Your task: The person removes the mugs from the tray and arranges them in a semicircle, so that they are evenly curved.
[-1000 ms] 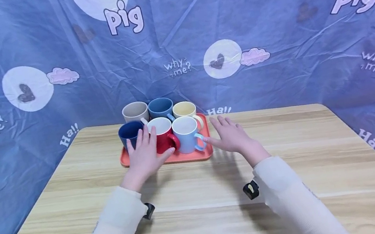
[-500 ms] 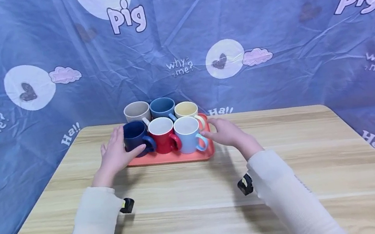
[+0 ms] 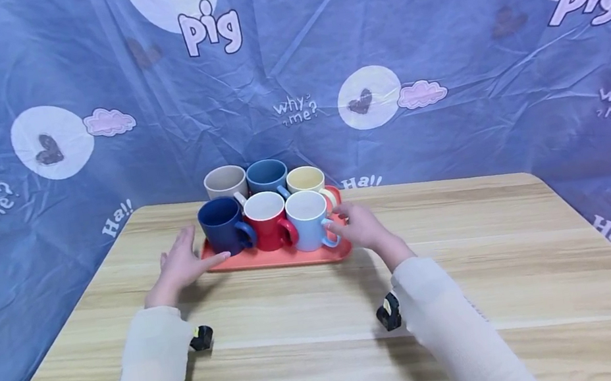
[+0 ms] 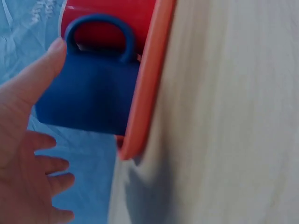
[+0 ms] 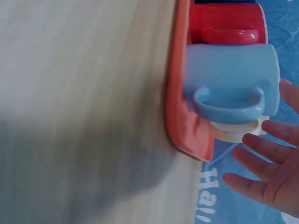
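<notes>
An orange-red tray (image 3: 277,260) carries two rows of mugs. Its front row has a navy mug (image 3: 222,233), a red mug (image 3: 267,231) and a light blue mug (image 3: 308,227); behind them stand a grey mug (image 3: 225,181), a blue mug (image 3: 267,176) and a pale yellow mug (image 3: 306,180). Beside the tray's left end my left hand (image 3: 180,263) is spread, its thumb overlapping the navy mug's lower front. My right hand (image 3: 364,226) is at the right end, fingers loosely extended and apart, nearest the light blue mug's handle (image 5: 229,112).
The tray sits near the far edge of a light wooden table (image 3: 318,348). A blue printed cloth (image 3: 295,52) hangs behind the table and along both sides. Every front mug's handle points right.
My left hand has moved left, from in front of the navy and red mugs to the tray's left end. My right hand has come slightly lower and nearer the tray's right end.
</notes>
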`<state>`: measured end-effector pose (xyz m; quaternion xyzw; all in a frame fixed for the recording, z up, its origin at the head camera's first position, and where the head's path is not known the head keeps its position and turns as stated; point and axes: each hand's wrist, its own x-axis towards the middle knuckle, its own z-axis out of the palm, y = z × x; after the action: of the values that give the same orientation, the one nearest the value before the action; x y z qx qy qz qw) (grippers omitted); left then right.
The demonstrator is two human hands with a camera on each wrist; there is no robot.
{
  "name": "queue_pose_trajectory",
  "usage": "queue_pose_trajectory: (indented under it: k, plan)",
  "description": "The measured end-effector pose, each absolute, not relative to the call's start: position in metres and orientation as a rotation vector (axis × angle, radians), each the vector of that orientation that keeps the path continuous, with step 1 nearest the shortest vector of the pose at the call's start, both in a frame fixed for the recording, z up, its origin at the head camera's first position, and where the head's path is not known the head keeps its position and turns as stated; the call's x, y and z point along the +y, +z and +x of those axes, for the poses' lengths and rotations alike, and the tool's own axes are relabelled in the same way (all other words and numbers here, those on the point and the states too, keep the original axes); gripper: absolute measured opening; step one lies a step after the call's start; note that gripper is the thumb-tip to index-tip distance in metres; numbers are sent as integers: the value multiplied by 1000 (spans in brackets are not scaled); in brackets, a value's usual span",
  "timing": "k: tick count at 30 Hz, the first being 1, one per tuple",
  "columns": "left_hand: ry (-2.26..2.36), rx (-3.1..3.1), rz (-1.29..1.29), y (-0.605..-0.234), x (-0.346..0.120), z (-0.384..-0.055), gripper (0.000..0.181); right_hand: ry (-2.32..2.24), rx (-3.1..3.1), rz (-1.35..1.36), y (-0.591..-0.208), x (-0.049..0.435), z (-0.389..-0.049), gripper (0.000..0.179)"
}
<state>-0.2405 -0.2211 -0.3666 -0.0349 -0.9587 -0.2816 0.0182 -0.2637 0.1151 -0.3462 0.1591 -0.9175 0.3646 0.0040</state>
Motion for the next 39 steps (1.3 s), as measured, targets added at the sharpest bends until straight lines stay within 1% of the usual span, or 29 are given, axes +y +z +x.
queue_pose_trajectory:
  k: [4,9,15,20,30,39]
  plan:
    - [-884,-2984,-125,-379,-224,-246,104,1307,-2775,453,-358,110,-263,31]
    - [-898,-2997,-125,-394,-226,-252,102,1421,-2673,331,-369,103,-261,19]
    - [-907,-3005,-124,-403,-227,-254,103,1510,-2571,217,-378,96,-258,15]
    - [-914,-3036,-109,-408,-227,-256,103,1634,-2478,109,-385,93,-258,13]
    - [-912,-3057,-74,-415,-230,-258,104,1674,-2388,30,-390,88,-258,16]
    - [-896,-3027,-67,-422,-232,-258,102,1754,-2357,-83,-392,86,-256,24]
